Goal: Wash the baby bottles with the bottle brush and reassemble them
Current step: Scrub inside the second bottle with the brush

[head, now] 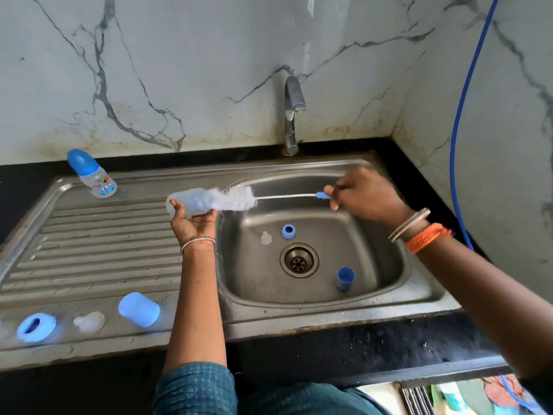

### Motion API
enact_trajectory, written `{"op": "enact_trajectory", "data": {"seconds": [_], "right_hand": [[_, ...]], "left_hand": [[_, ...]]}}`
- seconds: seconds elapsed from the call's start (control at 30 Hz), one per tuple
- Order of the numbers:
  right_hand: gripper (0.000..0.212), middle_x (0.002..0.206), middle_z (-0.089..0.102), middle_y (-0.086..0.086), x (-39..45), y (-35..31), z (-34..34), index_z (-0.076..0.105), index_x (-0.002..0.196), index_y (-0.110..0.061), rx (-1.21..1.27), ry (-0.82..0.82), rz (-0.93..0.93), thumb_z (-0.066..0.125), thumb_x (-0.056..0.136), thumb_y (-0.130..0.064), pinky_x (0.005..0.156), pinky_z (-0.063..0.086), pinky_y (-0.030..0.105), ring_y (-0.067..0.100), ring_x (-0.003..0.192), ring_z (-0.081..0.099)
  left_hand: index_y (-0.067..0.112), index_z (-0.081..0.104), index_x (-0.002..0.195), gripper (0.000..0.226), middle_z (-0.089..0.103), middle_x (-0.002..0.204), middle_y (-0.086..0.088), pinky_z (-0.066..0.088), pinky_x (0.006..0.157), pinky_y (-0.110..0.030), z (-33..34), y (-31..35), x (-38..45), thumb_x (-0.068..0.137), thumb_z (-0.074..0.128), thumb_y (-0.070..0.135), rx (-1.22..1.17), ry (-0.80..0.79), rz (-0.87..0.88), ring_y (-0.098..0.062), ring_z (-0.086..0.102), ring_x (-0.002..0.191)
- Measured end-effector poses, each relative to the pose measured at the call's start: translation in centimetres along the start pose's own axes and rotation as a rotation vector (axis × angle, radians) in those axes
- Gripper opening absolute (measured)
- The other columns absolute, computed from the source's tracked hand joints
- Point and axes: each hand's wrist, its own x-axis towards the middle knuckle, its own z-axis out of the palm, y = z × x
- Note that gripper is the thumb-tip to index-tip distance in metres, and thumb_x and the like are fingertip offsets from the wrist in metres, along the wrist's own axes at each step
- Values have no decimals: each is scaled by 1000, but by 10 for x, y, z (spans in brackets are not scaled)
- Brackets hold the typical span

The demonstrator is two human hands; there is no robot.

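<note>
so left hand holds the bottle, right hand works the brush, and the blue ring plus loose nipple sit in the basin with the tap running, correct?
Not quite: the tap is off; the head view shows no water stream. The rest holds: left hand holds the bottle, right hand the brush, ring and nipple in the basin.

My left hand [196, 218] has a thin beaded bracelet [197, 241] at the wrist, with red, green and white beads. My right hand [363, 195] has two slim metal bangles [409, 224] and a wound orange thread band [428, 237] just behind them. Teal patterned sleeve [194, 390] covers my left upper arm. Both forearms bare.
</note>
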Motion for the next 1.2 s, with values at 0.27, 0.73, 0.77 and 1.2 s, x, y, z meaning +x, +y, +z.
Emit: {"op": "enact_trajectory", "data": {"seconds": [0.27, 0.73, 0.77, 1.2], "right_hand": [[11, 83, 69, -1, -1, -1, -2, 73, 90, -21, -281, 218, -167, 62, 89, -25, 74, 47, 35, 27, 86, 61], [16, 83, 71, -5, -18, 15, 20, 74, 102, -23, -84, 77, -151, 63, 90, -21, 66, 48, 30, 9, 72, 62], [21, 84, 70, -2, -20, 18, 23, 74, 105, -22, -228, 240, -303, 64, 88, -15, 66, 47, 32, 19, 77, 64], [19, 68, 63, -6, -29, 16, 13, 55, 103, -21, 246, -135, 69, 63, 91, -34, 58, 40, 23, 3, 55, 55]], "left_hand": [[12, 51, 109, 36, 56, 105, -16, 41, 97, -55, -5, 9, 8, 90, 51, 43, 167, 12, -39, -34, 56, 101], [7, 55, 110, 55, 65, 95, -16, 47, 92, -50, -7, 11, 7, 78, 55, 51, 151, -78, -94, -31, 64, 90], [8, 55, 108, 54, 65, 92, -15, 51, 87, -48, -4, 10, 7, 76, 57, 51, 182, -87, -82, -29, 65, 87], [-6, 54, 109, 98, 70, 90, -21, 51, 88, -51, -10, -3, 6, 24, 98, 17, 39, -238, -104, -33, 70, 84]]}}
